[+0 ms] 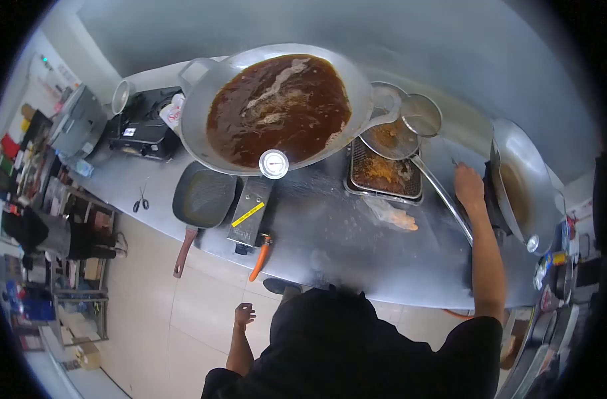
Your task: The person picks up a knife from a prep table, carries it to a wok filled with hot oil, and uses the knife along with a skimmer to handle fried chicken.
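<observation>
"What is our right hand (pixel 469 186) doing?"

"It's over the right part of the long grey steel worktop (pixel 310 223), between front and far edges. Its fingers look drawn in; we can't tell whether they pinch the thin dark piece (pixel 454 161) at their tips. Our left hand (pixel 245 314) hangs beyond the front edge, loosely curled; whether its fingertips meet, we can't tell."

"What could go wrong?"

"The wide silvery metal wok (pixel 196 116) at the far edge holds plenty of dark brown liquid (pixel 277 110). Knocking its loop handle could slop it; whether it's hot, we can't see. The smaller silvery wok (pixel 536 173) at the right end stands just beside our right hand, so a careless elbow could jolt it."

"And in our way?"

"The long-handled round steel skimmer (pixel 440 193), its handle slanting toward the front edge near our forearm; catching it could scatter the crumbs in its mesh. The grey square pan (pixel 207 196), left of centre, pokes its brown handle past the front edge, where we could bump it. The small round wire strainer (pixel 421 116) sits near the far edge, beyond our fingers."

"Anything smaller?"

"The orange-handled tool (pixel 260 258) at the front edge; brushing it could drop it."
</observation>
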Demonstrator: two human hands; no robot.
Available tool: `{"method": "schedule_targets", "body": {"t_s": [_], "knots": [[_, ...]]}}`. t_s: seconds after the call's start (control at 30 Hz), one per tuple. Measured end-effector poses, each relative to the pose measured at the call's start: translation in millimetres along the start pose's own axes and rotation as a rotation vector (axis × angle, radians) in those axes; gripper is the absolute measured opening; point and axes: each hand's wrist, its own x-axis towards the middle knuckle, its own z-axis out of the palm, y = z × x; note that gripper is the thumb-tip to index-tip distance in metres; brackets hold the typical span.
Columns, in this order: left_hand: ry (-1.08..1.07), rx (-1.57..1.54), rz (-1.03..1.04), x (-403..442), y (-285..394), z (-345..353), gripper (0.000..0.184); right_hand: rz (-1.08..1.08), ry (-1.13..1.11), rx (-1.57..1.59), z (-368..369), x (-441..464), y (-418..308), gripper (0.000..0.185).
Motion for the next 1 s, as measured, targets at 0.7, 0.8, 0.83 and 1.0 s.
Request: {"method": "schedule_targets", "body": {"t_s": [0.7,0.8,0.83,1.0], "knots": [[0.059,-0.087,-0.176,-152,-226,47,0.029,-0.029,-0.096,0.559,143,76,-2,0.029],[0.088,-0.319,-0.02,-124,-236,27,0.029,-0.006,-0.095,0.785,181,80,-10,0.029],[0.098,-0.344,0.05,-118,-226,20,0.027,0.082,-0.095,0.937,191,85,-10,0.03],[0.397,-0.169,0.24,-118,-203,-1,0.027,0.424,0.046,1.445,194,49,-70,0.033]]}}
